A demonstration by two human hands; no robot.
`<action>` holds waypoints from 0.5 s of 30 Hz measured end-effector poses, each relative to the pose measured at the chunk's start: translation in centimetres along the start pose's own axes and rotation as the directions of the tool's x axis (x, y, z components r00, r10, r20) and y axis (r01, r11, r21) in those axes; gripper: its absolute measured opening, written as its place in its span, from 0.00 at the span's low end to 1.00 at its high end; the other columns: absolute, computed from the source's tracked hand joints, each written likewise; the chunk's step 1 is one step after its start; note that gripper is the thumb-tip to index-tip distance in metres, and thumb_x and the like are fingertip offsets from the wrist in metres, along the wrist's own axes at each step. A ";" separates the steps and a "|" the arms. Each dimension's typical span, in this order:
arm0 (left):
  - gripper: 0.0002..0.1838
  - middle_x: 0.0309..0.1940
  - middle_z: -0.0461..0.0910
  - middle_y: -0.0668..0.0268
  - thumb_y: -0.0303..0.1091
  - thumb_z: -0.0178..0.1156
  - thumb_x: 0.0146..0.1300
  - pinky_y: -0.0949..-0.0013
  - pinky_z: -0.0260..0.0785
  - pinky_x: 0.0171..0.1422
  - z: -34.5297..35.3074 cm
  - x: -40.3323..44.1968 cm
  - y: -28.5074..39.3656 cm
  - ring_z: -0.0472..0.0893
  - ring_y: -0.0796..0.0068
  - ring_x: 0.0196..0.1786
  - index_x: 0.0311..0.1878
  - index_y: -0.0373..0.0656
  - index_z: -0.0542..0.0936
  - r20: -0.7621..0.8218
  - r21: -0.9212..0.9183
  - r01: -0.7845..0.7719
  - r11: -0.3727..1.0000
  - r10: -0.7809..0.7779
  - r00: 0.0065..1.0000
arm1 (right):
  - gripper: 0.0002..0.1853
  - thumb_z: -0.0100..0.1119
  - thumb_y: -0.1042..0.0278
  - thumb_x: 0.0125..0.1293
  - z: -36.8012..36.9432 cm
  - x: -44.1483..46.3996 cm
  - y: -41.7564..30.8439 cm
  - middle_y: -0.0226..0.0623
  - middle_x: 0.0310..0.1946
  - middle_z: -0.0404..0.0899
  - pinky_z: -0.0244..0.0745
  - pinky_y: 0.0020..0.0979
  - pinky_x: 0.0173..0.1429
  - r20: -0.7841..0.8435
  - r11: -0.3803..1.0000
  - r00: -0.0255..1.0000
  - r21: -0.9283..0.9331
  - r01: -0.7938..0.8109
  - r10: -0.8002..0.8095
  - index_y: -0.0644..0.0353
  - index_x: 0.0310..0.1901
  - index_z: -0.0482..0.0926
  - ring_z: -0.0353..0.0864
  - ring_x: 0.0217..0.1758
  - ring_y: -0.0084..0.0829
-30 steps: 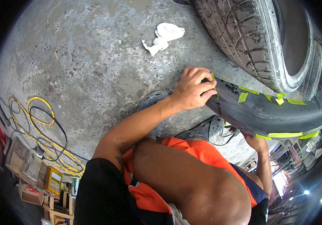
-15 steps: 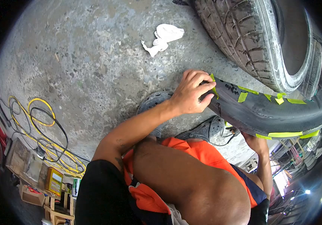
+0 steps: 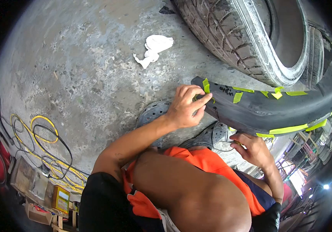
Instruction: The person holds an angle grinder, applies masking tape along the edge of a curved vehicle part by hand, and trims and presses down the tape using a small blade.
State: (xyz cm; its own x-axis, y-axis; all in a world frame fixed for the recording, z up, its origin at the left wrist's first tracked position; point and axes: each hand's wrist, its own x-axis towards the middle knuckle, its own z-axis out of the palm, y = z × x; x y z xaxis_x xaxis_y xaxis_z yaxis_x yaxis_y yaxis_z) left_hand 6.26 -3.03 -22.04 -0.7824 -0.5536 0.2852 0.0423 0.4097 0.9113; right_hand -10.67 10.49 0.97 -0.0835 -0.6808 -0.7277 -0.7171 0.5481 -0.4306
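Note:
A long curved black plastic panel (image 3: 247, 112), which looks like a car trim piece, stretches across the right side. Strips of yellow-green tape (image 3: 288, 129) line both its edges. My left hand (image 3: 187, 106) is at the panel's near left end, fingers closed on a tape strip at the edge, with the index fingertip pressing on the surface. Another tape strip (image 3: 206, 86) lies just above that fingertip. Below the panel's lower edge is my right hand (image 3: 257, 149), thumb and fingers curled round something small with a bit of yellow showing; its kind is unclear.
Worn tires (image 3: 231, 38) stand behind the panel. A crumpled white cloth (image 3: 154, 48) lies on the concrete floor. Yellow and black cables (image 3: 44, 131) coil at left, near a wooden bench (image 3: 30, 178) and a yellow can (image 3: 61, 199). My feet wear grey clogs (image 3: 152, 114).
My left hand has shifted down from the panel's end, uncovering a tape strip there. My right hand has come out from beneath the panel toward me. The view has moved slightly.

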 end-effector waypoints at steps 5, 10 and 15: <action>0.24 0.51 0.78 0.65 0.25 0.68 0.53 0.52 0.67 0.65 -0.9 -0.2 0.1 0.77 0.59 0.58 0.56 0.48 0.86 -0.005 -0.038 -0.071 0.997 0.071 0.997 | 0.11 0.69 0.65 0.67 0.2 -0.2 0.5 0.44 0.40 0.87 0.83 0.43 0.42 -0.004 0.999 1.000 -0.032 -0.014 0.013 0.59 0.48 0.84 0.88 0.39 0.50; 0.17 0.46 0.80 0.65 0.23 0.70 0.51 0.54 0.70 0.61 -4.6 -0.1 0.7 0.80 0.58 0.54 0.47 0.46 0.88 -0.006 -0.022 -0.055 0.998 0.055 0.998 | 0.12 0.69 0.67 0.66 0.7 -1.1 2.6 0.47 0.39 0.87 0.82 0.46 0.46 -0.077 1.000 0.997 -0.031 -0.001 -0.002 0.59 0.49 0.84 0.87 0.42 0.52; 0.12 0.38 0.79 0.65 0.23 0.77 0.50 0.56 0.70 0.56 -11.7 0.6 0.0 0.80 0.59 0.48 0.35 0.46 0.84 0.031 0.138 -0.032 0.990 0.028 0.999 | 0.13 0.63 0.61 0.70 0.7 -4.0 6.2 0.45 0.41 0.86 0.81 0.48 0.49 -0.096 0.997 0.995 -0.081 -0.016 0.008 0.57 0.52 0.82 0.86 0.43 0.50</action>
State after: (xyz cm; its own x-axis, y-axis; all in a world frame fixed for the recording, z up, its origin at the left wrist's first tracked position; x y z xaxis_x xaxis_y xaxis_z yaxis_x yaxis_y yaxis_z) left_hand 13.01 -11.81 -18.35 -0.7995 -0.5193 0.3017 -0.0187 0.5236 0.8517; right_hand -14.30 16.92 0.86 -0.1553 -0.7203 -0.6761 -0.7694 0.5175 -0.3745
